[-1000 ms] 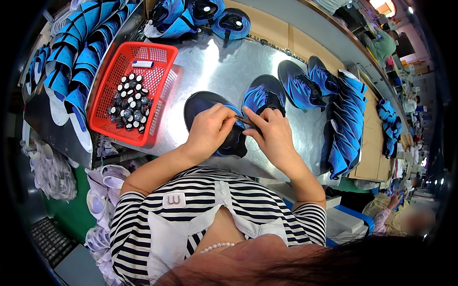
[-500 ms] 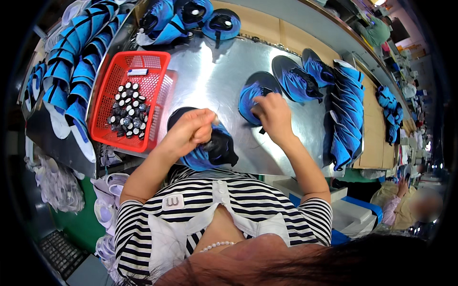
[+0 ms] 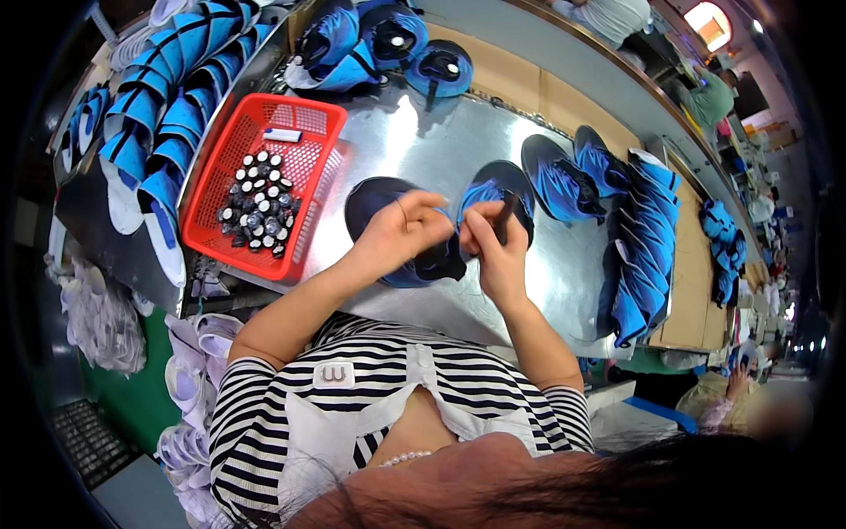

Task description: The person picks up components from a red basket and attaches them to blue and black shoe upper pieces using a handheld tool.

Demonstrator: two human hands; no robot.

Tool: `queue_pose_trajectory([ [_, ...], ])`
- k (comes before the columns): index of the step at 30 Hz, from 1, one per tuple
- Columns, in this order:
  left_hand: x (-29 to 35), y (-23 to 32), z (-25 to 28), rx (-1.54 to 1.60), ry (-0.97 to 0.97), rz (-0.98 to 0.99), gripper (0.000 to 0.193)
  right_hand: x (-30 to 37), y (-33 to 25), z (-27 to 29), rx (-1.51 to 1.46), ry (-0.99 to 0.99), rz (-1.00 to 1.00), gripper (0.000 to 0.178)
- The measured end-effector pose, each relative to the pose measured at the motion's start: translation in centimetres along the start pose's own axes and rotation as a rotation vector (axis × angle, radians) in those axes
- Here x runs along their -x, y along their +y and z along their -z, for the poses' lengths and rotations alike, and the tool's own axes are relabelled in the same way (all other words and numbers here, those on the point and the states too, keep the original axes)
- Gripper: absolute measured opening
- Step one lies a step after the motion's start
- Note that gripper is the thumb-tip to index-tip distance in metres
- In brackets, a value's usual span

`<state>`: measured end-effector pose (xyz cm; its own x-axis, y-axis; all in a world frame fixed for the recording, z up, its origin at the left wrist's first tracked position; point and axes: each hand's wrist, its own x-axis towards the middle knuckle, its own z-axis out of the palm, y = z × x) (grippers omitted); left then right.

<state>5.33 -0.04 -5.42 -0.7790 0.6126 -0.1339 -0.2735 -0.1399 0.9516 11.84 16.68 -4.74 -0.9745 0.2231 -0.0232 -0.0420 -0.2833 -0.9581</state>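
Note:
My left hand (image 3: 401, 236) is closed in a pinch above a blue-and-black shoe upper (image 3: 372, 201) on the metal table. What its fingertips hold is too small to make out. Close beside it, my right hand (image 3: 495, 260) is closed, with a slim dark thing (image 3: 507, 218) sticking up from its fingers. The two sets of fingertips nearly meet. Behind my right hand lies a second blue upper (image 3: 504, 181), partly covered by it. My hands hide parts of both uppers.
A red basket (image 3: 198, 212) on the left holds several black-and-white knobs (image 3: 257, 198) and a white marker (image 3: 282, 135). More uppers (image 3: 555, 181) lie along the far side and right. Nested rows of blue uppers (image 3: 132, 110) stand at far left; another stack (image 3: 639, 256) stands right.
My left hand has moved right, and my right hand has come nearer and lower, bringing them together. The slim dark thing now shows in my right hand. The whole view has shifted slightly.

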Motion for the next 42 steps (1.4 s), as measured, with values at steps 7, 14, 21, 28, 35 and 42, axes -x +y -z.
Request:
queue_pose_trajectory([
  [7,0.0,-0.1,0.3,-0.198,-0.043,-0.109,0.010,0.3,-2.8,1.6,1.166,-0.155,0.962,0.038],
  [14,0.3,-0.6,1.4,0.144,-0.070,0.084,0.015,0.6,-1.0,1.8,0.327,-0.303,0.070,0.013],
  [21,0.0,-0.9,1.8,0.026,-0.053,0.007,0.012,0.4,-3.4,1.8,1.373,-0.277,0.601,0.020],
  [28,0.2,-1.3,1.1,-0.276,-0.077,-0.084,0.014,0.6,-2.4,3.0,1.044,-0.419,0.210,0.041],
  [35,0.7,-0.9,-0.7,-0.789,0.111,-0.455,0.012,1.0,-3.0,2.1,1.443,-0.323,0.444,0.046],
  [42,1.2,0.7,3.1,0.290,-0.240,0.147,0.023,-1.7,-1.1,6.2,1.506,-0.182,0.742,0.019],
])
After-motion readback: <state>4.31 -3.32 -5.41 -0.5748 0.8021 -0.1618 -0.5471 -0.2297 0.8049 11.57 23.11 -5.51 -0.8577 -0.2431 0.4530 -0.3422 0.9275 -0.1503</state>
